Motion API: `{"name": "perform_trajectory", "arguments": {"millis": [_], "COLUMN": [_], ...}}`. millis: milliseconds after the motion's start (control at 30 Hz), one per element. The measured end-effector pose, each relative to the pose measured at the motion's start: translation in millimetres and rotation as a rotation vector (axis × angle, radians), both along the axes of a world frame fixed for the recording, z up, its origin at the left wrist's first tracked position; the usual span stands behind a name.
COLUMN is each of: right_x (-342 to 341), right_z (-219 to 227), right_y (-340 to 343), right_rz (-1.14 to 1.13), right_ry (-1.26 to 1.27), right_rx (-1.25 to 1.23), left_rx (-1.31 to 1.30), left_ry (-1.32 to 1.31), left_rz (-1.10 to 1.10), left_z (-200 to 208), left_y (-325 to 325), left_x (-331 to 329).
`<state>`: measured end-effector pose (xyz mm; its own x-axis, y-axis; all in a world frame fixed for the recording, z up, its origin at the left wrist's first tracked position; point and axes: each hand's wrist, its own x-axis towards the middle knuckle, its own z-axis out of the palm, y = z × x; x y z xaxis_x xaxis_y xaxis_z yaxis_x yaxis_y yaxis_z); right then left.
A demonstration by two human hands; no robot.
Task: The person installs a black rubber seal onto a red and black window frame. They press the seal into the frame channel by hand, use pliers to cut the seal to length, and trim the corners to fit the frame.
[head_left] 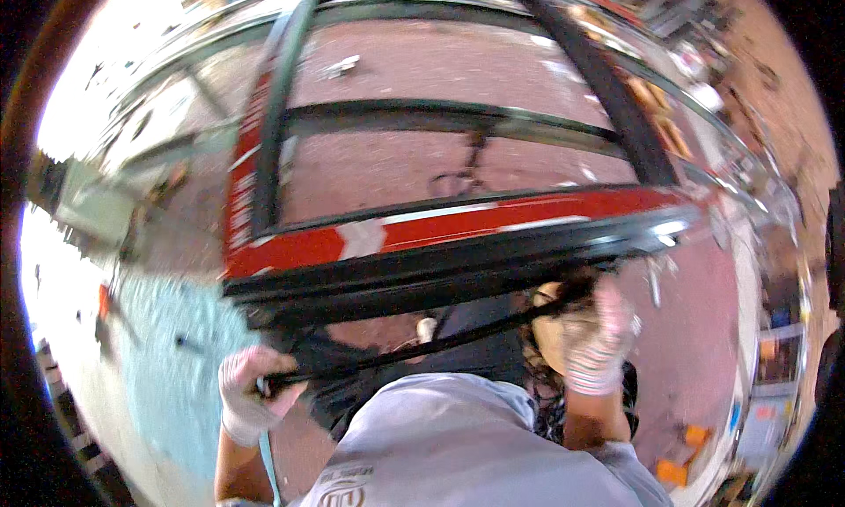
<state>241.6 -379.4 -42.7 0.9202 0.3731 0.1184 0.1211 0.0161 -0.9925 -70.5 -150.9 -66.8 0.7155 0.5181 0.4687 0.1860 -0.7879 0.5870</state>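
Metalwork fills the view: a red and black frame [458, 234] of bars, held up over reddish ground, blurred. Under its lower edge runs a thin black strip [414, 349], stretched between both gloved hands. The left hand [251, 393] is fisted around one end; the right hand [598, 340] clamps the other near the frame's edge. Judging by this, fitting the strip is under way, needing steady tension along the bar.
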Motion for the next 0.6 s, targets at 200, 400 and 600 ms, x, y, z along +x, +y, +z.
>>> {"name": "perform_trajectory", "arguments": {"millis": [200, 400, 600], "right_x": [-8.3, 8.5, 30.3], "right_z": [2.5, -4.9, -28.2], "right_y": [13.3, 3.4, -14.1], "right_rz": [0.101, 0.062, -0.068], "right_ry": [0.307, 0.198, 0.111], "right_rx": [0.446, 0.134, 0.103], "left_rx": [-0.134, -0.270, -0.548], "left_ry": [-0.040, 0.049, -0.030], "left_rz": [-0.064, -0.063, -0.072], "left_z": [48.5, 64.6, 40.0], "left_y": [33.2, 48.0, 67.5], "left_x": [-27.7, -17.4, -0.2]}}
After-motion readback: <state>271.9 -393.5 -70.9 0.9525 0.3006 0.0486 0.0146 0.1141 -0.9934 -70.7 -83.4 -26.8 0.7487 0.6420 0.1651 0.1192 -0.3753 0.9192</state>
